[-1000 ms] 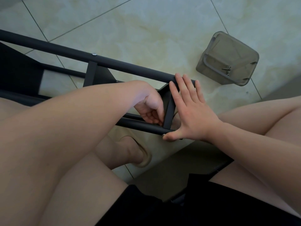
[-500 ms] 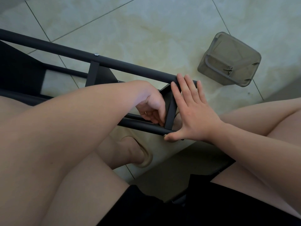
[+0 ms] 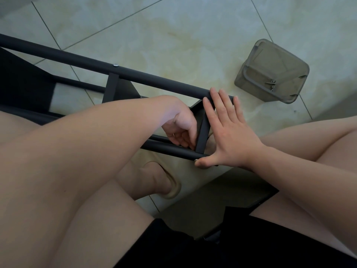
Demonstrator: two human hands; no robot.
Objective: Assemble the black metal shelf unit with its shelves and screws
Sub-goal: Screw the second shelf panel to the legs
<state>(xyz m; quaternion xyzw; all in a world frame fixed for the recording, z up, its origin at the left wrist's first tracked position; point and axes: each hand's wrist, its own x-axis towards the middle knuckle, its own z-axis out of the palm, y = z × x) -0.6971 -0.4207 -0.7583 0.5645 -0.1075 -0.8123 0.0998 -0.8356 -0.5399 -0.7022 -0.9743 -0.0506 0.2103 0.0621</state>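
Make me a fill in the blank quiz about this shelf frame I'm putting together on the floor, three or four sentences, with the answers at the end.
1. The grey tub on the floor holds a few loose ____.
2. The right hand presses on the end of the black frame with its fingers ____.
3. The left hand reaches inside the frame beside the crossbar, its fingers ____.
4. The frame lies on a ____ floor.

Missing words: screws; straight; curled; tiled.
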